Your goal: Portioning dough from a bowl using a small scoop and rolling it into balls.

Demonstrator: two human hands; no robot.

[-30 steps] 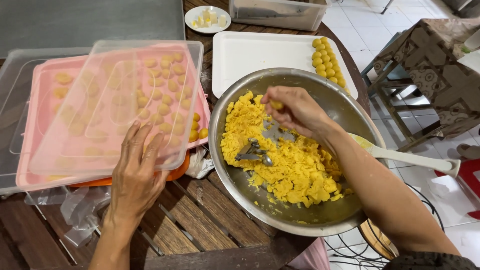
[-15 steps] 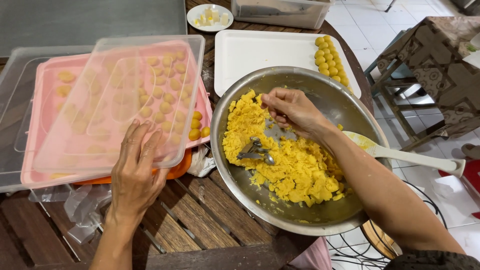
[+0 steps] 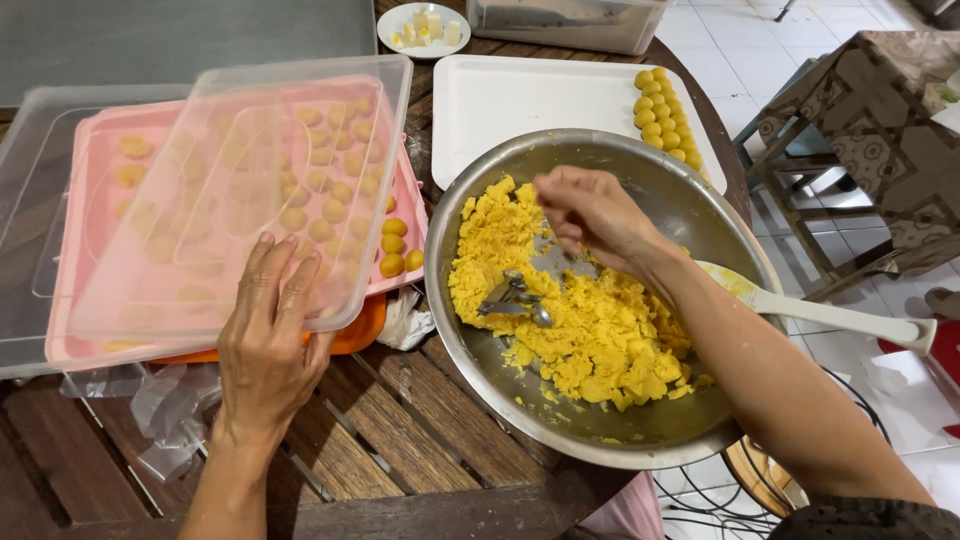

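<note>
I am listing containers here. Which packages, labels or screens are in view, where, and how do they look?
Clear lid: tilted over the pink tray, left hand on its near edge.
Pink tray: left, rectangular, holds yellow balls.
Clear box: top centre, rectangular.
No labels or screens visible.

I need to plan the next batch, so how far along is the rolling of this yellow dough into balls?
Done: many balls fill the pink tray, and two short rows sit on the white tray. In hand: the right hand pinches at the dough in the metal bowl, while the left hand rests on the clear lid. Left: a large heap of dough, and most of the white tray is bare.
</note>
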